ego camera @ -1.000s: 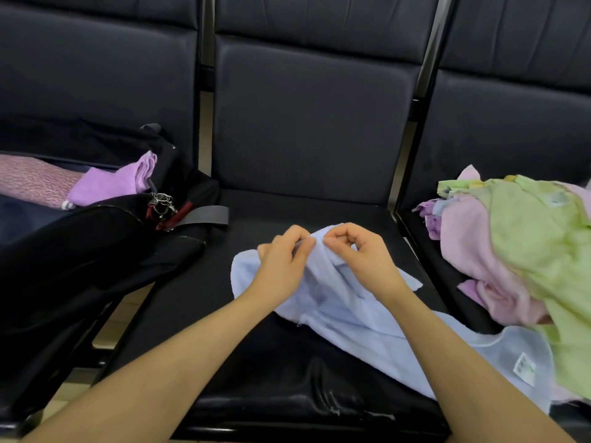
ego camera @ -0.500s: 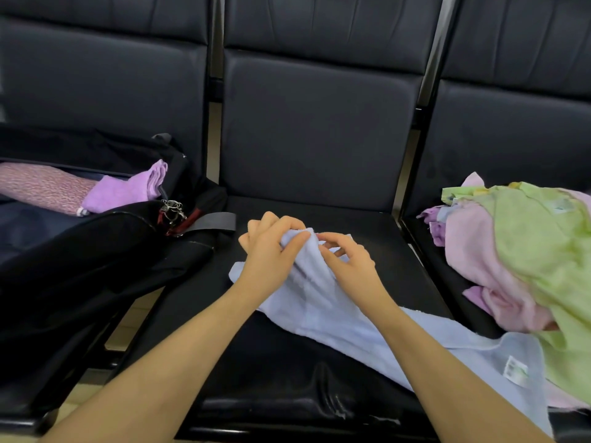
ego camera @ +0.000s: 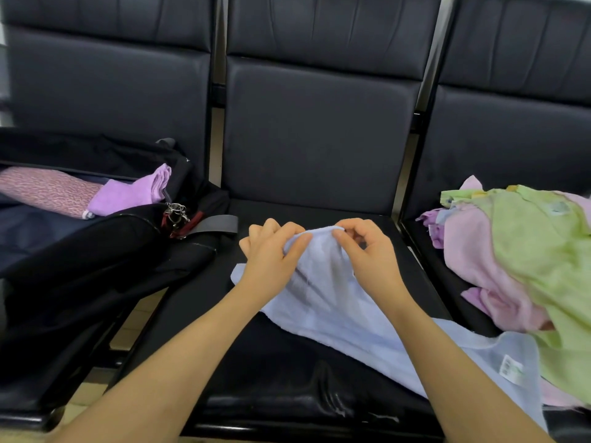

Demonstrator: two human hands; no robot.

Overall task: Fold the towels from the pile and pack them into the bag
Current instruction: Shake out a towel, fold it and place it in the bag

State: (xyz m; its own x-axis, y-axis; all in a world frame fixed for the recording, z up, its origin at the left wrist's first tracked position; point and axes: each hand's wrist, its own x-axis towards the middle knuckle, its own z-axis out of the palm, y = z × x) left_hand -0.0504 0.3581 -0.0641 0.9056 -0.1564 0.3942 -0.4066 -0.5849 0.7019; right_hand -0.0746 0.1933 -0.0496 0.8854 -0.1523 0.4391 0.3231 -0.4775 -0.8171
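The row of dark padded seats forms the bench (ego camera: pixel 287 372), and its three places each do a job: packing on the left, folding in the middle, stock on the right. On the left seat lies the open black bag (ego camera: pixel 96 251), mouth turned up so folded pieces can drop straight in; a speckled pink roll (ego camera: pixel 41 190) and a folded lilac towel (ego camera: pixel 128 193) already sit inside it, side by side. On the right seat is the pile of towels (ego camera: pixel 524 260), a loose heap of green over pink with a little purple showing at its near-left edge, not yet folded, so most of the work looks to be ahead.

Across the middle seat sprawls the light blue towel (ego camera: pixel 351 311), the piece in hand. Its far edge is lifted off the seat while its tail trails back toward the pile, where a care label (ego camera: pixel 510 373) shows near the corner. The left hand (ego camera: pixel 271 254) and the right hand (ego camera: pixel 367 254) sit close together at that raised edge, each grip clamped on the cloth, thumb against fingers. Holding it there probably serves to find the hem and corners, so the towel can be drawn out square before the first fold. A ring of keys (ego camera: pixel 176 211) hangs at the bag's near rim, beside a grey strap (ego camera: pixel 214 223).
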